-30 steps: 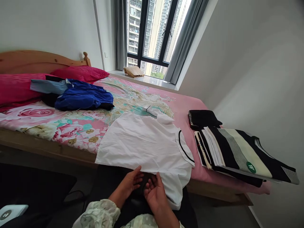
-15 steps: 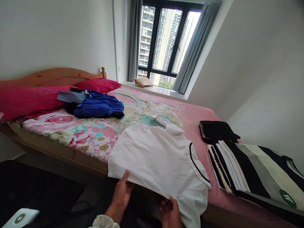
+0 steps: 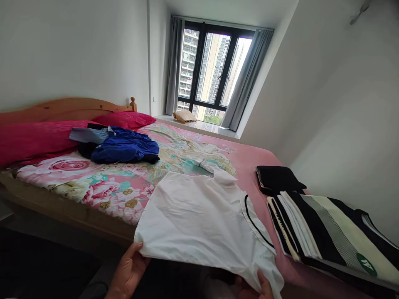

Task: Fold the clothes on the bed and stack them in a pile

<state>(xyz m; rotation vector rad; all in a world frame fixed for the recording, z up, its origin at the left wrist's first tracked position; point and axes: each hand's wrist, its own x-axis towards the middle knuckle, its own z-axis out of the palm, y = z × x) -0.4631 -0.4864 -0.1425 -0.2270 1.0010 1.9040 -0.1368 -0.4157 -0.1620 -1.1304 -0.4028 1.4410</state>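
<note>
A white T-shirt [image 3: 199,216] with a black-trimmed sleeve lies spread on the near edge of the bed [image 3: 124,195], its hem hanging over the side. My left hand [image 3: 126,272] pinches the hem at its left corner. My right hand [image 3: 255,288] grips the hem at the lower right, mostly cut off by the frame's bottom edge.
A stack of folded striped clothes [image 3: 327,236] and a folded black garment [image 3: 277,178] lie at the right. A heap of blue and dark clothes [image 3: 121,145] sits near the red pillows [image 3: 40,137] and wooden headboard [image 3: 62,109]. A window [image 3: 212,74] is behind.
My hands have moved apart along the shirt's hem, the left out to the left corner and the right to the lower right. The camera has tilted upward.
</note>
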